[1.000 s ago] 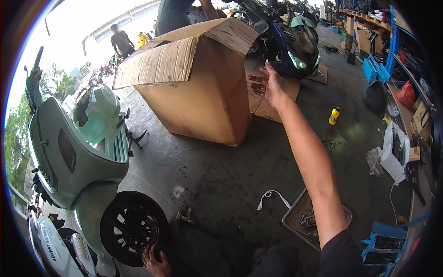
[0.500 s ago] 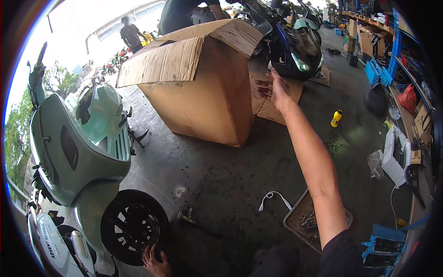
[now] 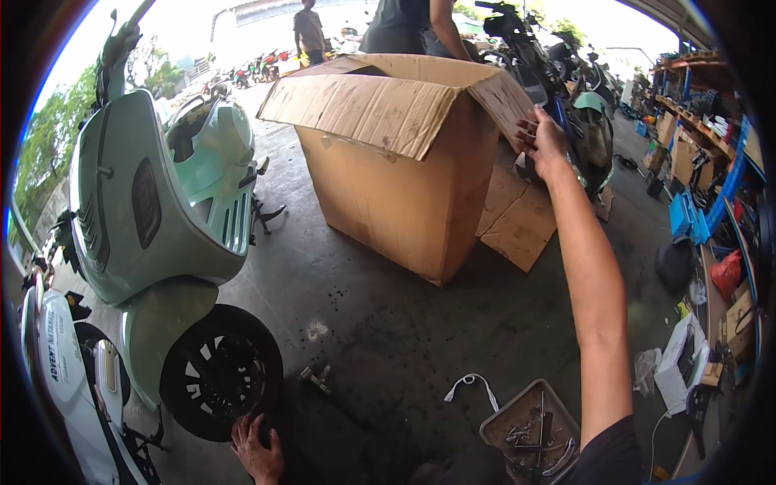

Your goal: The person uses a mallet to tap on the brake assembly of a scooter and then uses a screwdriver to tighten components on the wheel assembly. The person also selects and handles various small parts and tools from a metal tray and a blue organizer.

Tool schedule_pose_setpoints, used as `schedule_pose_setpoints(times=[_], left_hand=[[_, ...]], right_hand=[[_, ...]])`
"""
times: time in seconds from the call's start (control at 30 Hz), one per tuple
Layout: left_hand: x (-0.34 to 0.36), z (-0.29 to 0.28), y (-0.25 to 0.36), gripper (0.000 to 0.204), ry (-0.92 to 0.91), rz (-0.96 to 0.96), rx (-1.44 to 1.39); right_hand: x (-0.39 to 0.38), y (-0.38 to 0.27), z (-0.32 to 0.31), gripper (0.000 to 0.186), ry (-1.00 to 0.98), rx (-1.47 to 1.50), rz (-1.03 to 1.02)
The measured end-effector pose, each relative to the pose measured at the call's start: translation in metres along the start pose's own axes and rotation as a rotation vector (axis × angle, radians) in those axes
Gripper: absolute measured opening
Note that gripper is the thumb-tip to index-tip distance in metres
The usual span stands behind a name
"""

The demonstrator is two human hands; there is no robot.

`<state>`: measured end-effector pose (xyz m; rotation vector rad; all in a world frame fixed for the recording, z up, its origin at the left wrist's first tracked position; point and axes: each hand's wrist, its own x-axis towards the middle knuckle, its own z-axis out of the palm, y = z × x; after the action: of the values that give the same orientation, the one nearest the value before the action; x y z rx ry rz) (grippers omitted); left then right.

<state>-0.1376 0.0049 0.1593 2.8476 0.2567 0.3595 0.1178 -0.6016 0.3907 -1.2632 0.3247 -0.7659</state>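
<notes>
My right hand (image 3: pixel 543 144) reaches out ahead with its fingers apart, next to the right flap of a large brown cardboard box (image 3: pixel 388 194). Nothing shows in its grasp, and I cannot tell whether the fingertips touch the flap. Low on the left, my left hand (image 3: pixel 259 449) has spread fingers beside the black front wheel (image 3: pixel 224 373) of a pale green scooter (image 3: pixel 121 202). Whether it rests on the tyre is hard to make out. The box stands upright on the floor with its top flaps folded outward.
A metal tray (image 3: pixel 495 427) of tools and small parts lies near my right arm, with a white cable (image 3: pixel 477 383) beside it. A T-shaped tool (image 3: pixel 317 380) lies near the wheel. Behind the box are a person (image 3: pixel 396 28) and a dark motorbike (image 3: pixel 594 133). Cluttered shelves (image 3: pixel 695 121) line the right.
My view has shifted, and the box and scooter sit further right in it. My right hand has come up from beside the box to its right flap. The left hand stays by the wheel.
</notes>
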Motion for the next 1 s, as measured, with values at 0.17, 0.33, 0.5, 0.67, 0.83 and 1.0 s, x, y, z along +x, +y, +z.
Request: schedule_pose_setpoints(times=[0.17,0.33,0.5,0.67,0.83,1.0], left_hand=[[-0.003,-0.025,-0.008,0.04,0.045,-0.06,-0.012],[-0.014,-0.05,-0.005,0.037,0.086,-0.182,-0.066],[-0.039,-0.073,-0.019,0.037,0.163,-0.275,-0.051],[-0.042,-0.083,-0.027,0.036,0.208,-0.234,-0.129],[-0.065,-0.113,-0.056,0.035,0.271,-0.276,-0.118],[-0.031,-0.094,-0.044,0.035,0.244,-0.218,-0.178]], right_hand=[[0.077,-0.021,0.036,0.033,-0.009,-0.168,-0.136],[0.18,-0.027,0.046,0.048,-0.039,-0.122,-0.14],[0.266,-0.034,0.069,0.076,0.001,-0.118,0.007],[0.295,-0.028,0.054,0.079,-0.013,-0.183,0.028],[0.273,0.011,0.066,0.082,-0.04,-0.203,0.027],[0.296,-0.013,0.046,0.085,-0.044,-0.223,-0.066]])
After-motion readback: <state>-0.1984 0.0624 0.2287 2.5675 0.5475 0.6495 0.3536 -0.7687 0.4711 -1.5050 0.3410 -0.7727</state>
